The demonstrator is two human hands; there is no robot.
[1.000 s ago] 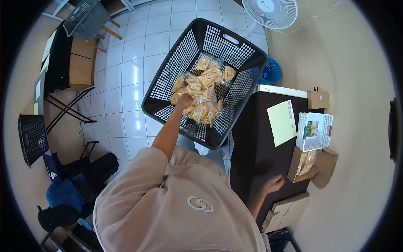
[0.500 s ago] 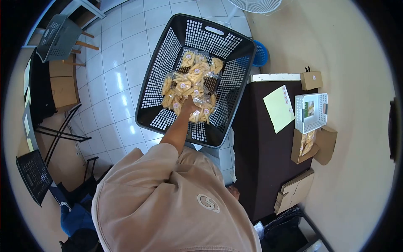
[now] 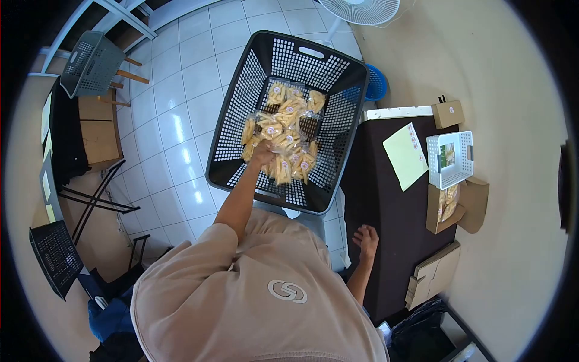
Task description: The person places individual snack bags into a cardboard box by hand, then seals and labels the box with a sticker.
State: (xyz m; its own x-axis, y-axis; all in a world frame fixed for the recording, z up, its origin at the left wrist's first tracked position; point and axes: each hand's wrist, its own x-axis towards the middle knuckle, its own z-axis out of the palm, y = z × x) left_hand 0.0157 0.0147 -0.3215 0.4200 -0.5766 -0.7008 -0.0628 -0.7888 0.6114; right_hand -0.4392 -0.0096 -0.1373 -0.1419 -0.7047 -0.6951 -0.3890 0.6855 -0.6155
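A big dark grey crate (image 3: 240,130) with perforated walls stands before me. Several clear plastic packets of pale yellow snack sticks (image 3: 289,111), some with round labels, lie on its bottom. My left hand (image 3: 263,154) reaches in over the near wall, its fingers closed on the clear plastic of a packet at the near left of the pile. Part of that packet is hidden by the hand. My right hand (image 3: 366,240) is beside the near edge of the dark-covered table (image 3: 392,253), fingers loosely bent and apart, with nothing in them.
On the table are a pale green sheet (image 3: 405,157), a white basket (image 3: 440,175), an open carton (image 3: 435,223) with packets, a small box (image 3: 447,114) and flattened cardboard (image 3: 434,274). A fan (image 3: 360,9) and blue bin (image 3: 375,83) stand beyond. Left is a folding-leg table (image 3: 99,193).
My left hand has shifted slightly left and toward me within the pile. My right hand has risen from beside my leg to the table's edge. The view has shifted a little.
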